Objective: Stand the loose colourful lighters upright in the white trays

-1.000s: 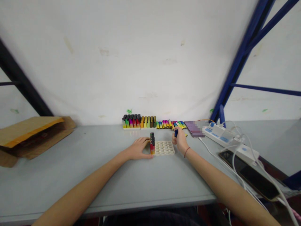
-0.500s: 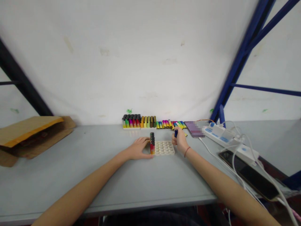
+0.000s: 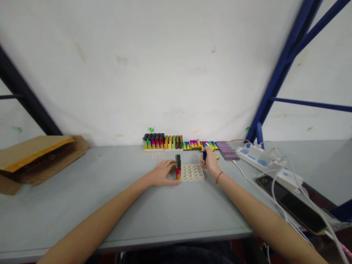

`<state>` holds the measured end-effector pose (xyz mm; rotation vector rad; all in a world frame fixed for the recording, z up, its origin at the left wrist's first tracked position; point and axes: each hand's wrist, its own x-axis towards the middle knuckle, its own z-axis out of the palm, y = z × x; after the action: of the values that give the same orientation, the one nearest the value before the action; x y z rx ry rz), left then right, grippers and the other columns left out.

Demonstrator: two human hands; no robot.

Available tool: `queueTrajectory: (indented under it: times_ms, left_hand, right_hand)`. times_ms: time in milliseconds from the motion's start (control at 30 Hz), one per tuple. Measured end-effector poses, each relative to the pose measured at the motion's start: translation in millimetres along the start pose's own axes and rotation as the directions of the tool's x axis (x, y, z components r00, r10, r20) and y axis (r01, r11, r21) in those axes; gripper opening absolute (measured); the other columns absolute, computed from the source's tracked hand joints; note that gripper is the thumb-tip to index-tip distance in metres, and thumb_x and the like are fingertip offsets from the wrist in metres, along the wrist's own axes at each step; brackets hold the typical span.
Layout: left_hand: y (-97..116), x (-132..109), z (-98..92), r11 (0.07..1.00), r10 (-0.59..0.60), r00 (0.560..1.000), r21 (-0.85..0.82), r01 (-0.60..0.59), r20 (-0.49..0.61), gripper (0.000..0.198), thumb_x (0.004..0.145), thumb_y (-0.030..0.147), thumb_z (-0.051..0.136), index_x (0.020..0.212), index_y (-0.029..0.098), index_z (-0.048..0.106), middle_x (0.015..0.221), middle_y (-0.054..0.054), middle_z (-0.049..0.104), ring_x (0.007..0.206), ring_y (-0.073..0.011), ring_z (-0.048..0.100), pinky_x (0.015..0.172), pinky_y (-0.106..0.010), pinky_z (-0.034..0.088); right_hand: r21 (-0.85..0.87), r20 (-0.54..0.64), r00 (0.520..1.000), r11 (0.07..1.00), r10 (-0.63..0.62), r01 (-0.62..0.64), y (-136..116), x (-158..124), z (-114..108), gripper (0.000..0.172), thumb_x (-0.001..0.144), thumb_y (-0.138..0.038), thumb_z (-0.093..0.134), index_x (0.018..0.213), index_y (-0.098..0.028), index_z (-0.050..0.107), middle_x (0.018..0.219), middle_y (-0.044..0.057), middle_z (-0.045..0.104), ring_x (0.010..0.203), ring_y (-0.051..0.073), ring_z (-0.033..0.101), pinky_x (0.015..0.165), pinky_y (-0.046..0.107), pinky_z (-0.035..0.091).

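A grey worktop [image 3: 82,205] runs up to a white wall. The left hand [image 3: 162,173] rests flat, fingers loosely spread, against the cream plastic tray with round sockets [image 3: 193,172], beside the upright dark-topped lighters [image 3: 178,167] at its left edge. The right hand [image 3: 211,163], forearm stretched forward, pinches a small blue lighter [image 3: 204,155] just beyond the tray's right corner, slightly higher than half a second ago.

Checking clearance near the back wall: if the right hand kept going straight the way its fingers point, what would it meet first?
Probably the loose lighters lying along the wall, just beyond the right hand, which holds a blue lighter. Depth is unclear.
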<state>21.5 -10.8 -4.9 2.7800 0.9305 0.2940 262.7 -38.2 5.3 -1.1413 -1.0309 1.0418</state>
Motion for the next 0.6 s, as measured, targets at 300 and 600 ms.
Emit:
queueTrajectory:
  times_ms: [300, 600]
  left_hand:
    - [0.0, 0.5, 1.1, 1.000, 0.007, 1.000, -0.004, -0.007, -0.016, 0.080, 0.076, 0.068, 0.059, 0.135, 0.017, 0.042, 0.140, -0.015, 0.044, 0.128, -0.0339, 0.040, 0.109, -0.047, 0.028]
    - [-0.1, 0.3, 1.9, 1.000, -0.014, 1.000, 0.002, 0.014, -0.003, 0.083, 0.075, 0.069, 0.058, 0.136, 0.015, 0.041, 0.141, -0.016, 0.042, 0.129, -0.0348, 0.039, 0.110, -0.047, 0.027]
  right_hand:
    - [-0.248, 0.187, 0.871, 0.836, -0.454, 0.489, -12.7, -23.0, 16.5, 0.027, 0.089, -0.048, 0.047, 0.086, -0.021, 0.055, 0.081, 0.003, 0.061, 0.078, 0.016, 0.056, 0.072, 0.027, 0.046]
    - [-0.239, 0.219, 0.911, 0.886, -0.350, 0.398, 6.8, -10.9, 18.0, 0.027, 0.083, -0.040, 0.056, 0.095, -0.019, 0.066, 0.089, 0.006, 0.068, 0.069, 0.016, 0.061, 0.066, 0.029, 0.049]
